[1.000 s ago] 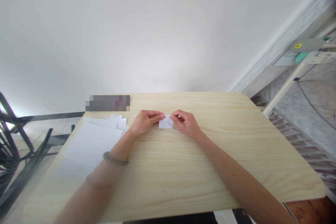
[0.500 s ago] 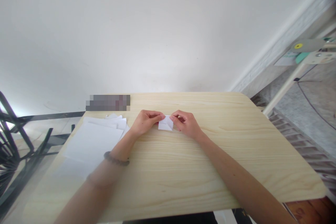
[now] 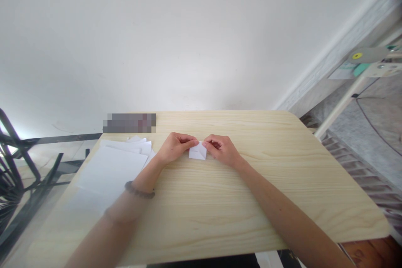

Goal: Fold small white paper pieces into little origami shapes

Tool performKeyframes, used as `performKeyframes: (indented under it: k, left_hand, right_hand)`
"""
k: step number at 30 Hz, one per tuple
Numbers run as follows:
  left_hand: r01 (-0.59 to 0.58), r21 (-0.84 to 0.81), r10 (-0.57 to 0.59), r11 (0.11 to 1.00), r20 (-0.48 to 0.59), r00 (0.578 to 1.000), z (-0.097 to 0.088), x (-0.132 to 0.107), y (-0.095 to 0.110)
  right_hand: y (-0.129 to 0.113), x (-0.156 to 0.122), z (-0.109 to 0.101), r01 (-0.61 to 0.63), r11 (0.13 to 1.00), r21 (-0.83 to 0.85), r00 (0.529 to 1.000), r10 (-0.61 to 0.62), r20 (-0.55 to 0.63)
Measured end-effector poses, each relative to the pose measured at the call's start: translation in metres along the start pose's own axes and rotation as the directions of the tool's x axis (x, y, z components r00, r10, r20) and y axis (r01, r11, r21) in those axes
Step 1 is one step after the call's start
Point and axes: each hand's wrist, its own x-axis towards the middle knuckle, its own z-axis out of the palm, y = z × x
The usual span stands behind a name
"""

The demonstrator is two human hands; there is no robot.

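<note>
A small folded piece of white paper [image 3: 197,152] is pinched between my two hands over the middle of the table. My left hand [image 3: 176,147] grips its upper left edge with thumb and forefinger. At the upper right corner, the thumb and fingertips of my right hand [image 3: 222,149] close on the same paper. Crease lines run across its face, one of them slanting toward the lower right. A dark beaded bracelet [image 3: 140,190] circles my left wrist.
Loose white sheets [image 3: 113,167] lie overlapping on the left of the wooden table [image 3: 266,142]. Behind them, a pixelated dark patch [image 3: 128,123] hides something. A white wall [image 3: 194,42] rises at the back. A dark metal frame [image 3: 28,163] stands left, a pale pole [image 3: 342,104] right.
The folded paper has shifted slightly toward me, and more of its creased face shows below the fingertips. Both hands keep their pinch and have moved very little.
</note>
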Motion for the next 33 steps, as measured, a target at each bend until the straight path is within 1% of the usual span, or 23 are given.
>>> performKeyframes:
  k: [8,16,20,23,27,33]
  left_hand:
    - [0.002,0.023,-0.002,1.000,0.002,1.000,0.000,0.000,0.000]
    - [0.015,0.000,-0.015,1.000,0.041,0.999,0.001,0.001,-0.005]
    - [0.031,0.003,-0.031,1.000,0.003,1.000,0.002,0.000,0.000]
    - [0.043,-0.036,-0.044,0.998,-0.020,0.999,0.002,0.000,0.004]
    - [0.063,-0.076,-0.064,0.995,-0.012,0.998,0.001,0.000,0.006]
    - [0.034,-0.071,-0.035,0.997,-0.011,0.999,0.000,0.001,0.002]
  right_hand:
    - [-0.001,0.000,0.001,-0.020,1.000,0.015,0.999,0.019,0.033]
    - [-0.002,0.001,0.001,0.008,0.999,-0.041,0.999,-0.006,0.037]
    - [-0.001,0.000,0.001,-0.008,1.000,-0.024,1.000,0.008,0.024]
    - [-0.001,0.000,0.001,-0.021,1.000,-0.005,1.000,0.021,-0.002]
    - [-0.001,-0.001,0.000,-0.035,0.999,0.004,0.999,0.035,-0.039]
    - [0.000,0.000,0.001,-0.024,1.000,0.001,0.999,0.024,-0.041]
